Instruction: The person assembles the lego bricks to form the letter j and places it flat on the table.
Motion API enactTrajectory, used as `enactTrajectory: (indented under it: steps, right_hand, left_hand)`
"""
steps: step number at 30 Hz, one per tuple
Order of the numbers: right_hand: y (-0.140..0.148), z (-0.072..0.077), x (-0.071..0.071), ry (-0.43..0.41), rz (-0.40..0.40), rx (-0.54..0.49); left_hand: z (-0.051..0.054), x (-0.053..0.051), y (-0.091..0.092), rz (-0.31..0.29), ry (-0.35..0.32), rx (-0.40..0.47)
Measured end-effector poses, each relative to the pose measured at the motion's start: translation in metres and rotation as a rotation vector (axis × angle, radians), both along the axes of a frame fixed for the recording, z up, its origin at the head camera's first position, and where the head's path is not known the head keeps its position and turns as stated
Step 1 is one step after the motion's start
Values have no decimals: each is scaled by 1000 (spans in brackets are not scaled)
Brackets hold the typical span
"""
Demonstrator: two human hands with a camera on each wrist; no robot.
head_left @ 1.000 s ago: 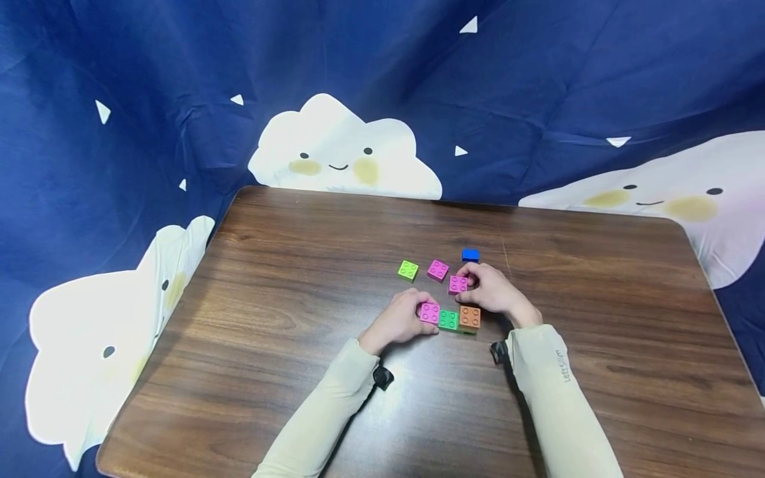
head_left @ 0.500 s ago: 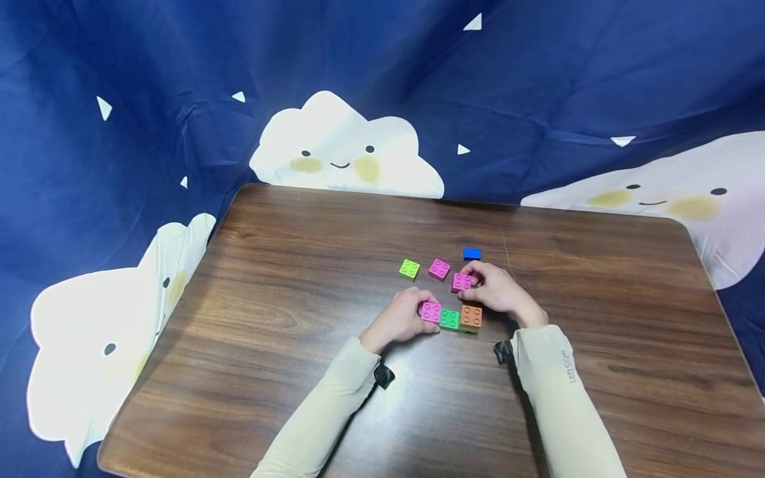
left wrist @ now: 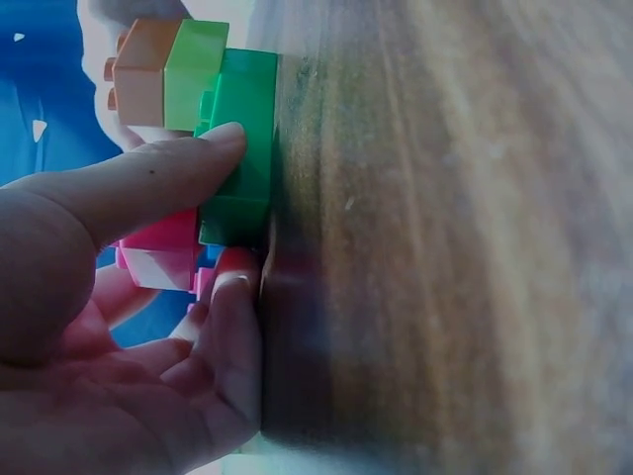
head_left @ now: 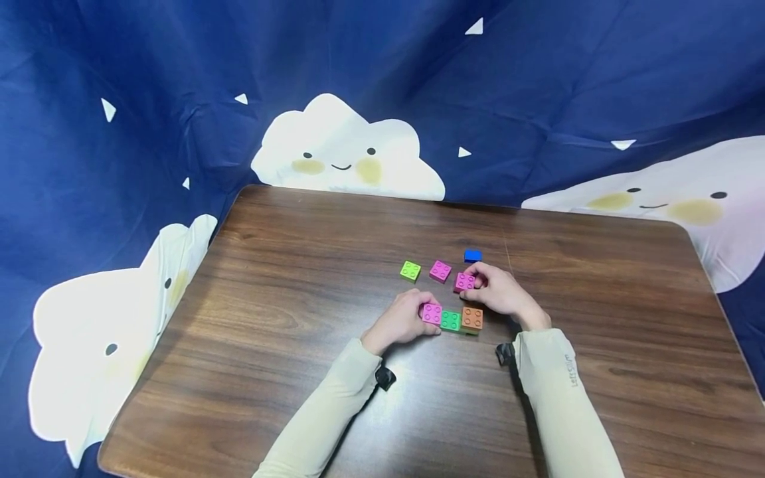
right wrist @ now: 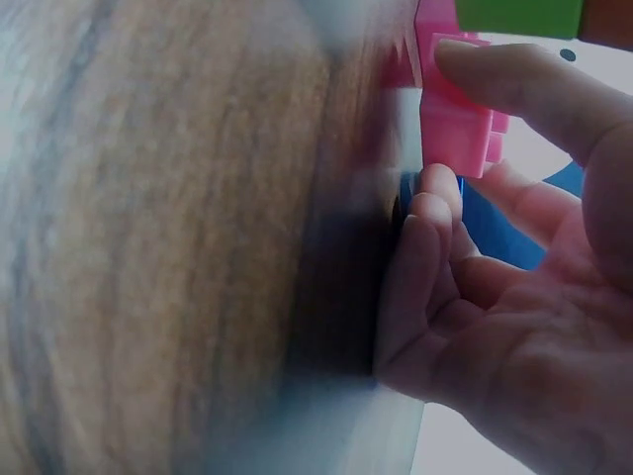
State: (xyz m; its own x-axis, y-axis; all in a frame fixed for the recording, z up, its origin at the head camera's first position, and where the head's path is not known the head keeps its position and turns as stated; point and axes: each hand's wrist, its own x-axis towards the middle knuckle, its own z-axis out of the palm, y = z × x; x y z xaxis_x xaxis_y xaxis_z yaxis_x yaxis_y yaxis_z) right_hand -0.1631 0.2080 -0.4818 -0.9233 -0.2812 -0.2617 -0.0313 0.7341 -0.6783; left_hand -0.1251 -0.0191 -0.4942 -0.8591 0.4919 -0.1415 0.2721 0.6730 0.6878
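Since a second ago, the right hand [head_left: 501, 289] and its pink block [head_left: 465, 282] have shifted slightly to the right, while the left hand [head_left: 402, 317] has stayed by the joined blocks. The right hand pinches that pink block between thumb and fingers, studs upward; whether the block touches the table [head_left: 311, 265] is hard to tell. It is just beyond the joined blocks, on the far side from the person.

The left hand grips the left end of the joined blocks, its thumb on the side of the green block [head_left: 451, 320] and its fingers curled round the other side. The green block rests on the table as the base. On its left end sits another pink block [head_left: 431, 313]; on its right end a lime block [left wrist: 196, 74] carries an orange block [head_left: 472, 317]. Green studs show between the two ends.

Farther out, a magenta block [head_left: 440, 271] lies near the right hand's block, and a loose lime block [head_left: 410, 270] lies left of it. Beyond the right hand's fingertips is a blue block [head_left: 473, 255]. Behind the table hangs a dark blue curtain [head_left: 382, 53] with smiling white clouds [head_left: 346, 143].
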Motion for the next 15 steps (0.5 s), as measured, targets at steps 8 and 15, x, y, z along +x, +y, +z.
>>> enactTrajectory:
  steps: [8, 15]
  right_hand:
    - [2, 1, 2, -2, -16, -14]
    - [4, 0, 3, 10, -32, -16]
  left_hand:
    - [0, 1, 0, 11, 0, -17]
    - [1, 1, 1, 24, 3, -19]
